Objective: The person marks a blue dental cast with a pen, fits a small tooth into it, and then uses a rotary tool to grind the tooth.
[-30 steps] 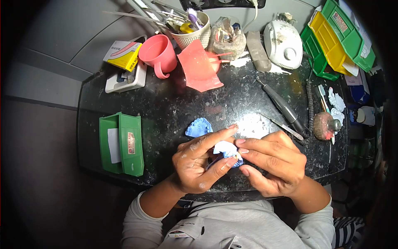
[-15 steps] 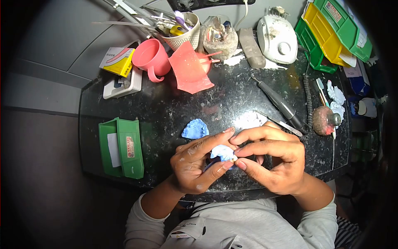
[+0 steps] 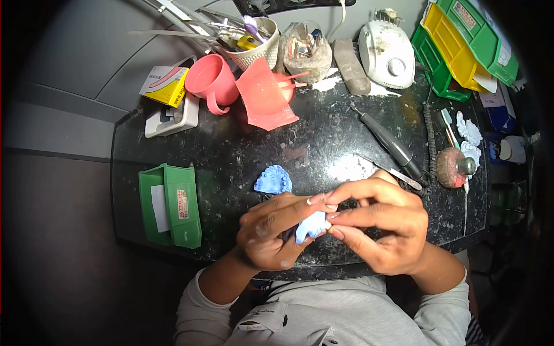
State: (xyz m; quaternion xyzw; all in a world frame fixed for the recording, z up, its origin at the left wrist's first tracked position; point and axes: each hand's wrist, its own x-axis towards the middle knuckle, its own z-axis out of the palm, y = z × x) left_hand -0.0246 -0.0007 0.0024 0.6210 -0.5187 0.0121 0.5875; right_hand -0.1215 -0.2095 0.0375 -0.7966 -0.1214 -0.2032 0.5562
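My left hand [image 3: 268, 233] is closed around a light-blue dental cast [image 3: 311, 226], tilted, with part of it hidden behind the fingers. My right hand [image 3: 384, 225] has its thumb and fingertips pinched together at the cast's right edge. A small pale piece, perhaps a tooth, shows at those fingertips, too small to make out. Just beyond my left hand, a second blue dental cast [image 3: 273, 180] with a row of teeth lies on the black table [image 3: 231, 153].
A green bin [image 3: 182, 205] stands on the left. Behind are a pink mug [image 3: 210, 81], a pink wax sheet [image 3: 265, 95] and a white control box [image 3: 388, 52]. On the right lie a dark handpiece [image 3: 389, 141], a metal instrument [image 3: 398, 176] and a round bottle [image 3: 450, 167].
The cast in my left hand has turned and tipped, showing a different side. My left fingers have shifted over its top, and my right fingertips stay at its edge.
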